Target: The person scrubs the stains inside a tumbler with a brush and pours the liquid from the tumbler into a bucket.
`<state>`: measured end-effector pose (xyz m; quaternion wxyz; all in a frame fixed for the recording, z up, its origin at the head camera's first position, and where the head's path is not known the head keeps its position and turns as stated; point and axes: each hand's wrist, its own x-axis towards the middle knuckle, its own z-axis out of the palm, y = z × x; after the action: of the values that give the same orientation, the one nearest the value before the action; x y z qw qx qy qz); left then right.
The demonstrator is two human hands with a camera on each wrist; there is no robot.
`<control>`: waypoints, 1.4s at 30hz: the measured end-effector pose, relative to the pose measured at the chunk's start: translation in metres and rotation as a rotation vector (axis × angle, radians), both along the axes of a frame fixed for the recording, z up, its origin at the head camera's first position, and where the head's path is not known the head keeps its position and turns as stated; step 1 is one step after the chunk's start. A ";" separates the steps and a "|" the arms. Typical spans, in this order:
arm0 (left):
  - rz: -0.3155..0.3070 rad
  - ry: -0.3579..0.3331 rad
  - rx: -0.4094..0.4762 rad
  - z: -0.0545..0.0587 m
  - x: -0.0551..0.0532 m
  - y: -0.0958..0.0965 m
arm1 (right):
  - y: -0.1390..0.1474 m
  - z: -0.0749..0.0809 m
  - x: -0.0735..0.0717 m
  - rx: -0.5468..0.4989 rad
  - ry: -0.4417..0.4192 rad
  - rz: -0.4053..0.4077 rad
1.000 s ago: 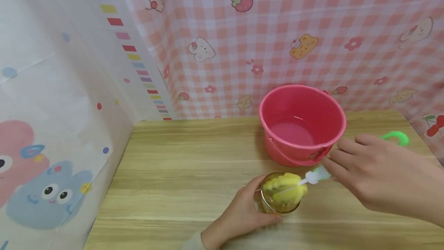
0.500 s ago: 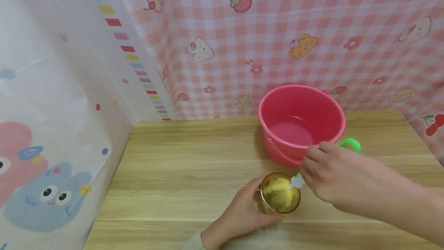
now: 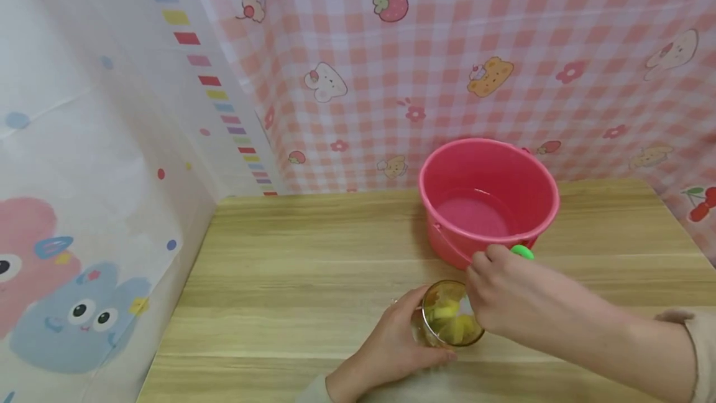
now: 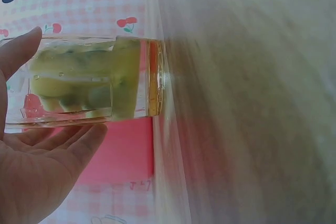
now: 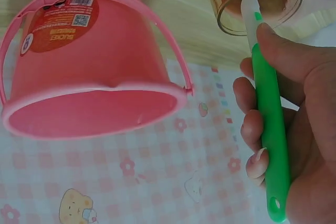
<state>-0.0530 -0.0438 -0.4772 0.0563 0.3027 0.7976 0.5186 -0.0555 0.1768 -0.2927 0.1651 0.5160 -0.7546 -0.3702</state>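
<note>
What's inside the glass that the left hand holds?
The glass contains a yellow brush head, which reaches near the bottom. In the head view, the right hand covers part of the rim, hiding what's behind.

From here I log glass (image 4: pixel 100 82) amber-tinted; brush (image 5: pixel 271 124) yellow-headed, green-handled; bucket (image 3: pixel 475 173) pink; cloth (image 3: pixel 363 36) pink-and-white check, cartoon motifs; table (image 3: pixel 307 266) tan, wood-grained.

Room at left, tight at right
Table (image 3: pixel 279 278) lies open beyond the left hand (image 3: pixel 394 334); bucket (image 3: pixel 481 170) blocks behind the glass (image 4: pixel 86 80), right hand (image 3: pixel 503 291) its right side.
</note>
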 end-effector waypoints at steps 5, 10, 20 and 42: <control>0.008 -0.004 -0.005 0.000 0.001 0.001 | -0.003 -0.007 -0.001 0.008 0.016 -0.003; 0.022 -0.035 -0.020 0.000 0.001 0.001 | -0.006 -0.010 -0.002 -0.001 0.024 0.000; 0.007 0.034 -0.009 -0.002 -0.002 0.002 | -0.010 -0.014 -0.005 -0.063 -0.026 0.000; -0.042 0.057 -0.014 0.001 -0.005 0.001 | -0.034 -0.005 -0.005 0.037 0.105 0.003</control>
<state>-0.0581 -0.0427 -0.4762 0.0465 0.3338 0.7961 0.5026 -0.0601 0.1429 -0.2978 0.1956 0.4999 -0.7372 -0.4103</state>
